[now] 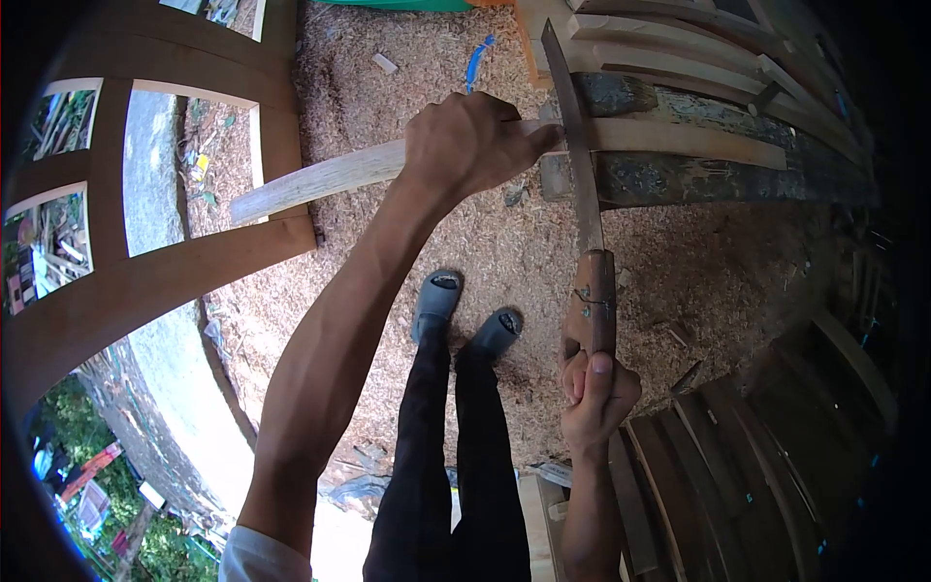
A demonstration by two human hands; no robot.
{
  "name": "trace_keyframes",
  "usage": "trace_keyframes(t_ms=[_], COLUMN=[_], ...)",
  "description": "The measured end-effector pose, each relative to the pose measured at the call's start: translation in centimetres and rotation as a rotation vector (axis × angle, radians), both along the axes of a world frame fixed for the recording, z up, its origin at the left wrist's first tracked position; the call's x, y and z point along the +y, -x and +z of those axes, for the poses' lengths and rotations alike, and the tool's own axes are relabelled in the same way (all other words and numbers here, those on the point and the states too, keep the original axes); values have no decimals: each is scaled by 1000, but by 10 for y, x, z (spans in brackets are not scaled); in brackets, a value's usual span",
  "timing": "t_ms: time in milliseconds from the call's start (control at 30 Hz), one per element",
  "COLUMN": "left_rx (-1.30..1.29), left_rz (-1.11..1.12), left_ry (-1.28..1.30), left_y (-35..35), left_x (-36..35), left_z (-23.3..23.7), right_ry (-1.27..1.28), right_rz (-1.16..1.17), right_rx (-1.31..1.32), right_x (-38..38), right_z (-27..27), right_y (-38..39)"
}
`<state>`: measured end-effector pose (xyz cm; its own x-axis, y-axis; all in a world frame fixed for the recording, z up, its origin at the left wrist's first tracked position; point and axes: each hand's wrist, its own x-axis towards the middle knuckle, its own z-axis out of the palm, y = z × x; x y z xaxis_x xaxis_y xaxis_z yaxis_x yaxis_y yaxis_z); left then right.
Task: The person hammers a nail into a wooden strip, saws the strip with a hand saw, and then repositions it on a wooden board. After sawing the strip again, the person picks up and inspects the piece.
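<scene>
A long pale wooden strip [325, 180] runs from the left across to a worn, dark timber support [718, 182] on the right. My left hand [464, 145] is wrapped over the strip just left of the support. Across the strip, close to my left thumb, lies the blade of a handsaw [578, 160], its tip pointing to the far side. My right hand [596, 393] is closed round the saw's wooden handle, nearer to my body. Whether the teeth have cut into the wood cannot be made out.
Sawdust and shavings cover the ground [388, 262] around my sandals [438, 296]. To the left stands a wooden frame [165, 262] with square openings. Stacked boards [669, 44] lie at the upper right, and more planks [718, 466] at the lower right. A blue strip [476, 63] lies ahead.
</scene>
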<state>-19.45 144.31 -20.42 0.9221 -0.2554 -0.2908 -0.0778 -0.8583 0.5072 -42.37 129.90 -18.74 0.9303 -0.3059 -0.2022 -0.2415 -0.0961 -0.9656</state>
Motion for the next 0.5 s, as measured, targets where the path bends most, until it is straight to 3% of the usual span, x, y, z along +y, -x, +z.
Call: trace_keyframes(t_ms=[500], left_rx=[133], left_rz=[2], left_ry=[59], left_y=[-6], left_x=[4], left_z=[6], right_ry=[1], right_rz=[27], right_rx=[12], right_x=[-2], right_z=[2], right_y=[12])
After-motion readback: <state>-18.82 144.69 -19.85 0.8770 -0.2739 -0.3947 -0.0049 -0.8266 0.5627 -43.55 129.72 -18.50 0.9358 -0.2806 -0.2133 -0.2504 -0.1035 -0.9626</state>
